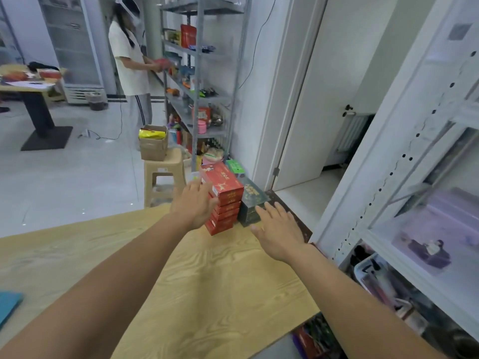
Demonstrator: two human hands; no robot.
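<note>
A stack of several red boxes [223,198] stands at the far corner of the light wooden table [181,281]. To its right sits a lower stack of dark green boxes [252,203]. My left hand [194,206] reaches out with straight fingers against the left side of the red stack. My right hand [278,231] is spread flat, fingers straight, just in front of the dark green boxes; whether it touches them I cannot tell. Neither hand holds anything.
A beige plastic stool [164,172] carrying a cardboard box [153,145] stands beyond the table. Behind it is a metal shelf rack [199,81] full of goods, where another person [132,60] stands. A white cabinet [414,177] lines the right side. A blue item [7,304] lies at the table's left edge.
</note>
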